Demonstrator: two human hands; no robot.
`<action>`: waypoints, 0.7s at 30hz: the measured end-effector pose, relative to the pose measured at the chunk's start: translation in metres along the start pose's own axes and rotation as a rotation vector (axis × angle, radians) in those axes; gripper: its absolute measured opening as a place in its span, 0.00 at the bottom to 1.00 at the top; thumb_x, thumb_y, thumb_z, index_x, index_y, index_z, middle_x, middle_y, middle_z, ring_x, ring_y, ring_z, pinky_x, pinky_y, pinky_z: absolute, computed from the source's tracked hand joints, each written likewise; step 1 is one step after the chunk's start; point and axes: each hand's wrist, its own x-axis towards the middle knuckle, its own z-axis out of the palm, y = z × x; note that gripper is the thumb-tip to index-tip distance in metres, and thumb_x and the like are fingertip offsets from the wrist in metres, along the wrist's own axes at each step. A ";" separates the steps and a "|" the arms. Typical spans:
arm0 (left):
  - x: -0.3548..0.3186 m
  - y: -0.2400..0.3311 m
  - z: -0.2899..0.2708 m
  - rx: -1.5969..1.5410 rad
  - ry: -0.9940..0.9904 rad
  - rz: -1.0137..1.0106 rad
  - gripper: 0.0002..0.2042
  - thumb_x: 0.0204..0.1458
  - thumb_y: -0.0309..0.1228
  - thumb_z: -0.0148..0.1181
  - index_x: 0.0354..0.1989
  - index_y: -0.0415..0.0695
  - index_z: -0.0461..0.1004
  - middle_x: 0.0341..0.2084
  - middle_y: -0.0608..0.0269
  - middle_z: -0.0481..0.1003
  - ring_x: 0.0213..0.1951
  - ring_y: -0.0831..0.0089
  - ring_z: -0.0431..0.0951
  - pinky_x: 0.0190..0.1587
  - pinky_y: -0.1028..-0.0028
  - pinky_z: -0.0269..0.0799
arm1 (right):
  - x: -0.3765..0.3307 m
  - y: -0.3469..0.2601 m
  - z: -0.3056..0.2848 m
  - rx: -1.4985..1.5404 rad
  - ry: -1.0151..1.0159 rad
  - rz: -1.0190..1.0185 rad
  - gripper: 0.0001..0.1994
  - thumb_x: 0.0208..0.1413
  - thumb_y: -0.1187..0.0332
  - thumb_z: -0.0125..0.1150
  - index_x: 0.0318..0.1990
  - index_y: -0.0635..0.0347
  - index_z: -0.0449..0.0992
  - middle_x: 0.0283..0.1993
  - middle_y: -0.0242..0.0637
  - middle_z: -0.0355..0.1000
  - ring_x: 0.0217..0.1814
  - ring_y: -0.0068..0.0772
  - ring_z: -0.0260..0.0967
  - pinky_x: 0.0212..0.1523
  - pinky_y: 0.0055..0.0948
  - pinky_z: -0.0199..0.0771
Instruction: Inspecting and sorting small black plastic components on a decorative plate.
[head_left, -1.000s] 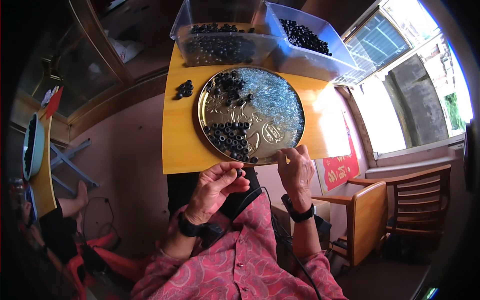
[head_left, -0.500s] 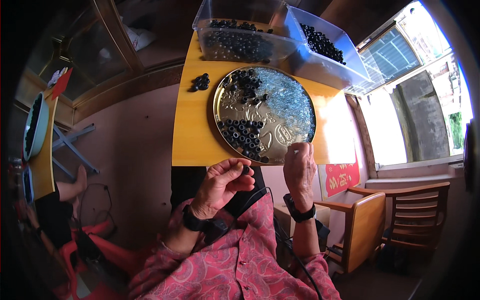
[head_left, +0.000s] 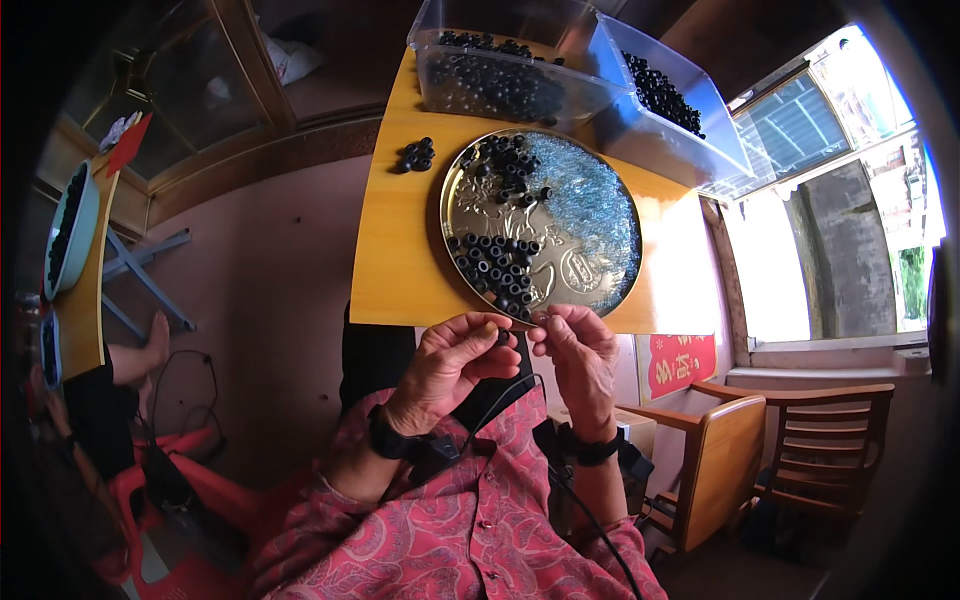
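My left hand is closed, pinching a small black ring-shaped piece between thumb and fingers. My right hand has its thumb and fingertips pressed together on something small and clear, hard to make out. The two hands are close together at the table's near edge, just in front of a round gold tray. On the tray, hollow black pieces lie in two groups on the left. A spread of tiny clear bluish pieces covers its right and far part.
Behind the tray stand two clear plastic boxes, one on the left and one on the right, with many black pieces. A small black cluster lies on the yellow table. Wooden chairs stand right; another person's leg shows left.
My right hand has moved left from the tray's near right rim to beside my left hand. The left hand still holds the black piece. The view has shifted slightly.
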 end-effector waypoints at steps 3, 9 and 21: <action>-0.001 0.002 0.003 0.005 -0.003 0.005 0.10 0.60 0.29 0.54 0.47 0.38 0.72 0.36 0.57 0.78 0.34 0.71 0.82 0.39 0.70 0.82 | -0.006 0.002 0.003 0.074 -0.026 0.052 0.07 0.60 0.74 0.56 0.43 0.67 0.74 0.38 0.38 0.75 0.36 0.24 0.73 0.36 0.21 0.75; -0.001 0.000 0.002 0.029 0.019 0.034 0.10 0.59 0.29 0.54 0.46 0.39 0.73 0.36 0.57 0.78 0.34 0.73 0.81 0.38 0.70 0.81 | -0.011 0.008 0.007 0.032 -0.056 -0.035 0.05 0.57 0.76 0.60 0.40 0.65 0.76 0.38 0.32 0.73 0.39 0.21 0.71 0.39 0.19 0.71; -0.003 -0.001 0.003 0.052 0.026 0.058 0.10 0.59 0.29 0.55 0.47 0.39 0.74 0.34 0.62 0.78 0.33 0.76 0.80 0.37 0.73 0.80 | -0.017 0.009 0.018 -0.107 -0.096 -0.098 0.05 0.53 0.81 0.61 0.37 0.66 0.77 0.43 0.32 0.69 0.44 0.21 0.68 0.48 0.21 0.69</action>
